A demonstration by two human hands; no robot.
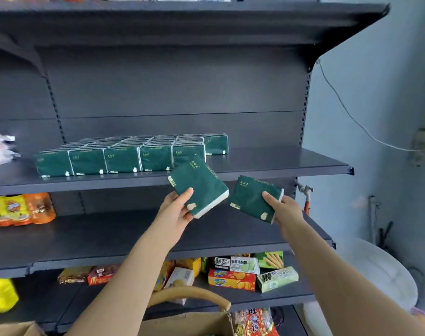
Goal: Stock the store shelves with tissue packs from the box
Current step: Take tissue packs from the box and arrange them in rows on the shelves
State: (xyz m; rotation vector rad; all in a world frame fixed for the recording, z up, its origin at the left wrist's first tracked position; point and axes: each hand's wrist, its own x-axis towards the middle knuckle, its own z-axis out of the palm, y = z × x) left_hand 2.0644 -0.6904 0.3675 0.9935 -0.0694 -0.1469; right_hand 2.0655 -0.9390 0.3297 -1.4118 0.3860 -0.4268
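Note:
My left hand (176, 209) grips a dark green tissue pack (201, 186), tilted, just in front of the grey shelf (279, 163) edge. My right hand (283, 209) holds a second green tissue pack (250, 197) a little lower and to the right, thumb on its face. On the shelf stand several rows of matching green packs (124, 157), with one more pack (216, 143) at the back right. The cardboard box (189, 322) shows at the bottom edge, below my arms.
The right part of the tissue shelf is bare. Orange and yellow snack bags (19, 209) lie on the shelf below at left. Biscuit boxes (233, 275) fill the lower shelf. A white round object (381, 275) and a wall cable (347, 112) are at right.

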